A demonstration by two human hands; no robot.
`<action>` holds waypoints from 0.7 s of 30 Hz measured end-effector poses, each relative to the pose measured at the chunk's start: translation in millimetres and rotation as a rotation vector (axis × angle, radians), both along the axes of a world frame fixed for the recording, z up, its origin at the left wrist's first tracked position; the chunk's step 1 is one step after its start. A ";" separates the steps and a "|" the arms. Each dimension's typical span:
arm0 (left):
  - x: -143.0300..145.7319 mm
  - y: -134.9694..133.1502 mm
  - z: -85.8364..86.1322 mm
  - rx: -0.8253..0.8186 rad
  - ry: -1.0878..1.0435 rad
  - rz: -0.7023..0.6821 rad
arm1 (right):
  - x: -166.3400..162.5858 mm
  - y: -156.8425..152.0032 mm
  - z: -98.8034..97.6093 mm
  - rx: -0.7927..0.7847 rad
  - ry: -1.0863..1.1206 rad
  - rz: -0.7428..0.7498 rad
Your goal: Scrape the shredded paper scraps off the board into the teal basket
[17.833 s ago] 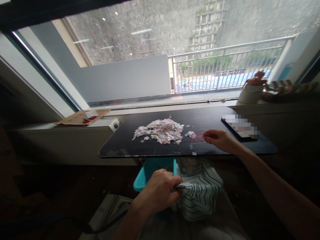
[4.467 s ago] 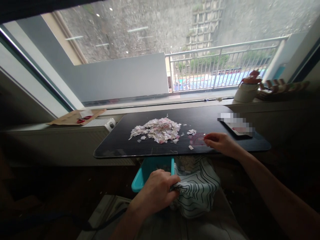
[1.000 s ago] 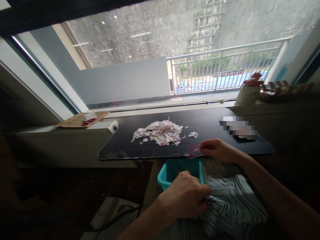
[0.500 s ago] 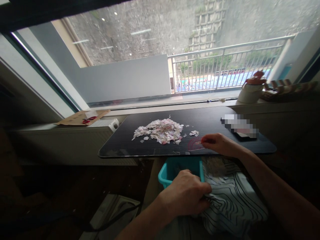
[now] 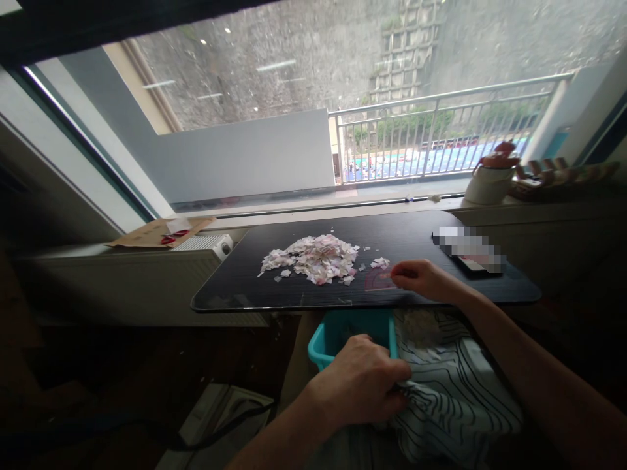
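A heap of small white and pink paper scraps [image 5: 313,257] lies on the dark tabletop [image 5: 245,287]. A few loose scraps [image 5: 379,263] sit to its right. My right hand [image 5: 425,279] rests on the table near the front edge, fingers pinched on a clear pinkish plastic protractor [image 5: 376,280] that lies flat beside the loose scraps. Below the table edge my left hand [image 5: 360,380] is closed on the rim of a teal bin [image 5: 329,333] lined with a white bag with black wavy lines [image 5: 455,398].
A blurred flat object [image 5: 467,250] lies at the table's right. On the sill stand a white pot [image 5: 490,179] and a wooden rack [image 5: 558,171]. A brown envelope with red scissors [image 5: 161,232] lies left, by a radiator [image 5: 206,243].
My right hand has slid the protractor from the table's front edge back up towards the loose scraps. Earlier the bin and my left hand shifted to the right.
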State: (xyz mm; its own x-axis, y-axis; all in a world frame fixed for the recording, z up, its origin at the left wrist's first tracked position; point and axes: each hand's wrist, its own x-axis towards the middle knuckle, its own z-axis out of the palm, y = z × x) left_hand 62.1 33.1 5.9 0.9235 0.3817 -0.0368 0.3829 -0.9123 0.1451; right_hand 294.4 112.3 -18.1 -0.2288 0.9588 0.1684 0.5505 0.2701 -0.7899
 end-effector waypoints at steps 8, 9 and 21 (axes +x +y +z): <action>-24.3 0.8 7.8 -0.040 -0.027 0.109 | -7.3 38.0 -3.3 0.214 -0.189 -0.290; -27.0 0.6 8.2 -0.050 -0.028 0.121 | -9.1 37.9 -3.9 0.209 -0.202 -0.279; -13.2 -2.5 0.9 0.001 -0.043 0.066 | -14.1 18.3 -8.1 0.121 -0.071 -0.174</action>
